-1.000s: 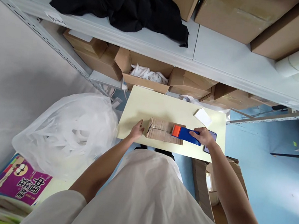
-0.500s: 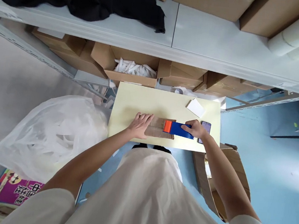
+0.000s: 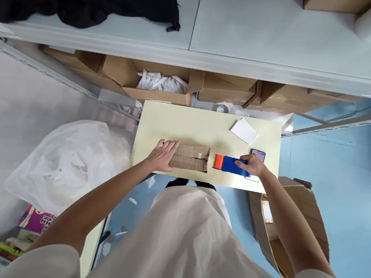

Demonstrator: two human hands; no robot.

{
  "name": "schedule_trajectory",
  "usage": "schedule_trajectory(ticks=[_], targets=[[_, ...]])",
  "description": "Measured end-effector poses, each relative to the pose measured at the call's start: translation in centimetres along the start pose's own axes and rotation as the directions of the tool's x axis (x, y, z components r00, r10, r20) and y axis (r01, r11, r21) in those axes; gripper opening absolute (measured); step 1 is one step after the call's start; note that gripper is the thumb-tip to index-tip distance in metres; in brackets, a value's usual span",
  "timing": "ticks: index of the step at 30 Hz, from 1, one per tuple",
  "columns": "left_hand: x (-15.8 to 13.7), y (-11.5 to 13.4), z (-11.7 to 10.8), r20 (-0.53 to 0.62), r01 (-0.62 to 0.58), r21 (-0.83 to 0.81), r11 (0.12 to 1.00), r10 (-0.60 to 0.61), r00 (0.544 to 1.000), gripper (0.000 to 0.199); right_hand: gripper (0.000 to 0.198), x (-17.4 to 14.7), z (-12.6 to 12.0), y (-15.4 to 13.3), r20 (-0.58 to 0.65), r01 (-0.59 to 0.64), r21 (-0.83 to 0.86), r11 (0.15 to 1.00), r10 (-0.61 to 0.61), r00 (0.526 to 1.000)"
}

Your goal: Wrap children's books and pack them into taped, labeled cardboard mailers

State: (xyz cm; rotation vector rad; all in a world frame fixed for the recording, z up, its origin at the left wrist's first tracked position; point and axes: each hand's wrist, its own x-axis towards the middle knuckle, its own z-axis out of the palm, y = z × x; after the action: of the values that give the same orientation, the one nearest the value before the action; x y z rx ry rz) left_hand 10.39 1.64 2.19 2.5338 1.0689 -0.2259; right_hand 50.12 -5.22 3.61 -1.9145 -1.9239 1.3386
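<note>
Gripping the right end of a blue-and-orange tool [image 3: 232,164] in the clenched fingers of the right hand [image 3: 251,165]. Aiming its orange end left, long axis running almost sideways with a slight slant, just short of a cardboard box [image 3: 189,162] laid lengthwise left to right on the table [image 3: 154,118]. Resting the left hand [image 3: 164,155], fingers extended and unclenched, across that box's left end. Showing farther out: a phone [image 3: 258,154], partly covered by the right hand, and a white rectangular item [image 3: 244,130].
</note>
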Motion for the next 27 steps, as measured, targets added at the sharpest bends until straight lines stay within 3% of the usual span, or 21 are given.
schedule_trajectory(ticks=[5, 9, 12, 18, 22, 24, 27], targets=[[1.6, 3.8, 0.4, 0.004, -0.006, 0.059, 0.998, 0.006, 1.0, 0.112, 0.045, 2.2, 2.4, -0.2, -0.014, 0.033, 0.03, 0.999, -0.033, 0.999], [4.9, 8.4, 1.0, 0.042, -0.048, 0.033, 0.998, 0.046, 0.998, 0.116, 0.043, 2.9, 2.7, -0.1, -0.02, 0.063, 0.047, 0.997, -0.062, 0.998], [6.6, 10.4, 0.9, 0.066, -0.105, 0.026, 0.994, 0.103, 0.992, 0.109, 0.042, 3.1, 2.8, 0.3, -0.009, 0.084, 0.062, 0.995, -0.083, 0.996], [6.9, 10.2, 0.5, 0.11, -0.114, 0.028, 0.993, 0.111, 0.988, 0.096, 0.044, 2.0, 2.2, 2.6, 0.0, 0.089, 0.126, 0.988, -0.089, 0.996], [6.8, 10.1, 0.6, 0.132, -0.088, 0.04, 0.995, 0.082, 0.988, 0.094, 0.047, 0.3, 0.7, 4.4, 0.012, 0.035, 0.047, 0.998, -0.036, 0.999], [6.8, 10.3, 0.6, 0.128, -0.091, 0.051, 0.995, 0.084, 0.988, 0.091, 0.049, -0.1, 0.1, 3.9, 0.016, 0.001, -0.061, 0.998, 0.0, 1.0], [6.6, 10.6, 0.6, 0.092, -0.133, 0.069, 0.989, 0.126, 0.988, 0.077, 0.051, 0.3, 0.2, 0.4, 0.005, -0.127, -0.278, 0.952, 0.133, 0.991]])
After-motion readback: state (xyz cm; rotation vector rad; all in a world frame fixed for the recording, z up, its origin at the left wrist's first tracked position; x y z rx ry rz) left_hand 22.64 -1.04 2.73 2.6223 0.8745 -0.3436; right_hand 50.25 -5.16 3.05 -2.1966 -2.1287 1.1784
